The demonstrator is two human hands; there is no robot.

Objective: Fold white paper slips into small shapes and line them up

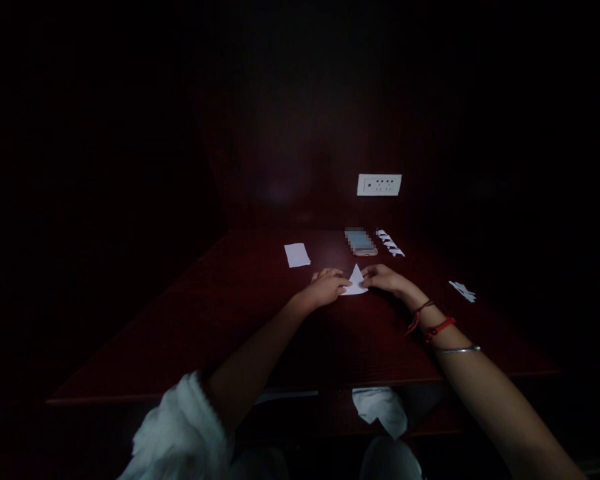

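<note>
A small white sheet of paper point(356, 280), folded to a point at the top, lies on the dark red table between my hands. My left hand point(326, 288) presses the paper's left side, with thumb and fingers closed on its lower left corner. On the opposite edge, my right hand point(384, 279) grips the paper with curled fingers. Part of the paper is hidden under the fingertips. Beyond my left hand lies a stack of white paper point(297, 255). Folded white paper pieces point(391, 244) sit in a row past my right hand.
A phone point(361, 242), its screen blurred, lies behind the folded paper. White paper strips point(463, 291) rest to the right on the table point(180, 333). A socket panel point(379, 185) is on the back wall. Crumpled white material point(380, 408) shows below the front edge.
</note>
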